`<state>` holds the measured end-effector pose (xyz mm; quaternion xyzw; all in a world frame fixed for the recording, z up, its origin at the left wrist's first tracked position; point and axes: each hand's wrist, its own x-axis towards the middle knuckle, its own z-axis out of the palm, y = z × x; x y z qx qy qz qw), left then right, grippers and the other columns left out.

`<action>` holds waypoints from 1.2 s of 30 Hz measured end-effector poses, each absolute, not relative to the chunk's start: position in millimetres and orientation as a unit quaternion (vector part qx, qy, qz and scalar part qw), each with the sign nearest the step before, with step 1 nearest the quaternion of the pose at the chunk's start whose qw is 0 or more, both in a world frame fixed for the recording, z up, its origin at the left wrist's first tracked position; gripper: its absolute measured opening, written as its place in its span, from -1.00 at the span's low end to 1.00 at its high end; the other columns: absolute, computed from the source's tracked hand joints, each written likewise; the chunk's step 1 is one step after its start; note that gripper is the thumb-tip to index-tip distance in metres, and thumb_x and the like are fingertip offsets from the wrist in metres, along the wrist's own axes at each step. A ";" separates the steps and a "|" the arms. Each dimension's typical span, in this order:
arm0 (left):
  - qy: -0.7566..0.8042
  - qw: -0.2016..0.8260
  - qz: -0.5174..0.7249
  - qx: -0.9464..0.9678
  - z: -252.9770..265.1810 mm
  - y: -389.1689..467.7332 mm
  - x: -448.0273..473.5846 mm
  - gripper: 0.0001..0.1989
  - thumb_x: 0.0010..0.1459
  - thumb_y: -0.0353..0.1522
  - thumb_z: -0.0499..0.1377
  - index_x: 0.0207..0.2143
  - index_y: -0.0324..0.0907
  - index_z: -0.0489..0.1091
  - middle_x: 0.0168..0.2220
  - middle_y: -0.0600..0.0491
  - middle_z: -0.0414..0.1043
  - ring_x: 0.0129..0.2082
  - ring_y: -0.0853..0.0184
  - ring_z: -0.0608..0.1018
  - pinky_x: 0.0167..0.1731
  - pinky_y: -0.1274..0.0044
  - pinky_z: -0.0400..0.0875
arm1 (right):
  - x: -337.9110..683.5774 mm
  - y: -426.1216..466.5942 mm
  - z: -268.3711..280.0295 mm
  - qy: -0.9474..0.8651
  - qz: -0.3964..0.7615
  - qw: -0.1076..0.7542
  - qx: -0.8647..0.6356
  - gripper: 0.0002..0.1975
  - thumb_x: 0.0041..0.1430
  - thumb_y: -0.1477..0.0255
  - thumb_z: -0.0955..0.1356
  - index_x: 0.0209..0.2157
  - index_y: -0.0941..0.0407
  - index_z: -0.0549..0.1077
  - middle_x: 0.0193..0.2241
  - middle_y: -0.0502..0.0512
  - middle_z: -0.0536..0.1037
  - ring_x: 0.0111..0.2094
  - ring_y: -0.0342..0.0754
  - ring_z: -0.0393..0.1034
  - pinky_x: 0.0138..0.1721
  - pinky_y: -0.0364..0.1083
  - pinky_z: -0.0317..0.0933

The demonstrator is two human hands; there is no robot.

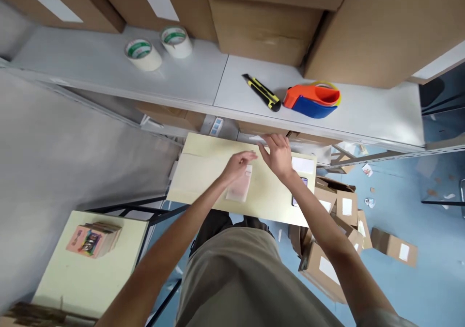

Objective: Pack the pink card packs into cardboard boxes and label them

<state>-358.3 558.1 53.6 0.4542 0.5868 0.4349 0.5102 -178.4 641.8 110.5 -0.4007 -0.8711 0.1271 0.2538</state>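
Observation:
A thin pale pink packet (239,188) lies flat on the cream work table (203,172), with a small pale tab at its upper corner. My left hand (238,165) is over the packet's top end, fingers loosely stretched to the right and slightly blurred; nothing shows in them. To its right, my right hand (279,156) is raised over the table's far side, thumb apart from the bent fingers, holding nothing visible. The two hands do not touch. Partly behind my right forearm lies a phone (303,183), below a white paper (303,165).
A grey shelf (203,82) crosses ahead above the table, bearing tape rolls (145,55), a yellow-black box cutter (262,92), an orange-blue tape dispenser (312,99) and large cartons (265,31). Cardboard boxes (323,269) crowd the floor at right. Pink-covered books (90,240) sit on a side table.

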 end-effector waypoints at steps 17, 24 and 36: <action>0.660 0.261 0.442 0.548 89.4 587.9 -403.4 -0.62 0.40 -0.51 0.04 0.13 -0.17 0.53 0.09 -0.07 0.68 0.03 0.25 0.71 0.15 0.36 0.60 | -264.5 735.4 183.8 -0.834 0.060 0.134 -0.531 -0.47 0.56 0.68 0.01 0.33 0.36 0.37 0.19 0.45 0.53 0.28 0.20 0.36 0.31 0.28 0.24; 0.748 0.296 0.099 0.586 -60.9 451.4 -407.8 -0.42 0.21 -0.58 0.10 0.29 -0.31 0.43 0.48 -0.31 0.25 0.51 -0.03 0.29 0.47 0.12 0.28 | -206.9 597.3 132.9 -0.840 0.147 0.224 -0.472 -0.49 0.65 0.35 0.05 0.45 0.08 0.29 0.31 0.26 0.48 0.22 0.22 0.40 0.27 0.26 0.35; 0.707 0.326 0.056 0.625 -99.0 420.5 -412.4 -0.43 0.39 -0.37 0.10 0.42 -0.20 0.32 0.57 -0.28 0.05 0.59 -0.11 0.09 0.44 0.00 0.20 | -183.2 432.4 4.1 -0.687 0.280 0.116 -0.661 -0.54 0.53 0.36 0.19 0.35 0.08 0.39 0.12 0.34 0.62 0.14 0.22 0.55 0.15 0.17 0.49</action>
